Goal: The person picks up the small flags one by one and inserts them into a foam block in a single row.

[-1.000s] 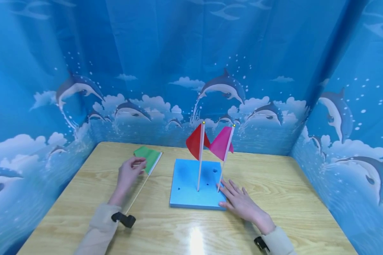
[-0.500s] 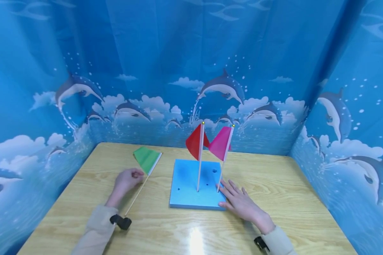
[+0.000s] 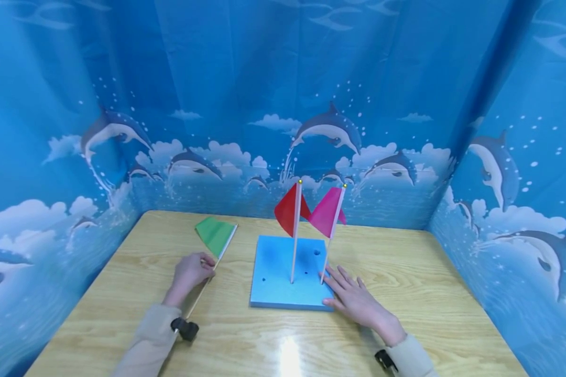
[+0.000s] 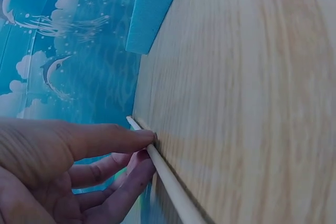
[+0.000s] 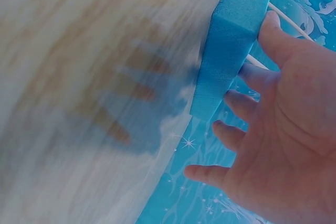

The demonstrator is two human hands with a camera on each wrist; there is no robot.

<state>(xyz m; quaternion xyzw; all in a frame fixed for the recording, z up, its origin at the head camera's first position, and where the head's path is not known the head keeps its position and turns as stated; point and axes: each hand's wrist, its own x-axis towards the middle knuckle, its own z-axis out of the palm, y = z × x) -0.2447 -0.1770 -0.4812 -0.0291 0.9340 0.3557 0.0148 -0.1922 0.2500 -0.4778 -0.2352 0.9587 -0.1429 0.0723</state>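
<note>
Looking down from the head camera, we see our left hand closed around the thin wooden stick of a green flag, the fingers curled over the stick just below the cloth, while the flag lies low over the wooden table with its green cloth pointing away from us and to the left. In the left wrist view our fingertips pinch the stick right against the tabletop, thumb on one side and the other fingers tucked beneath, so the stick touches the wood there. Our right hand lies flat with its fingers straight and slightly spread, resting on the near right corner of a blue foam block that sits on the middle of the table; the right wrist view shows the thumb pressed on the block's top edge and the other fingers spread wide beside its corner. Two flags stand upright in the block, well apart from our left hand: a red flag planted near the centre, and a pink flag just to its right, whose stick meets the foam just beside our right fingertips. Small empty holes dot the block's top. A blue curtain printed with dolphins and clouds encloses the table on three sides.
</note>
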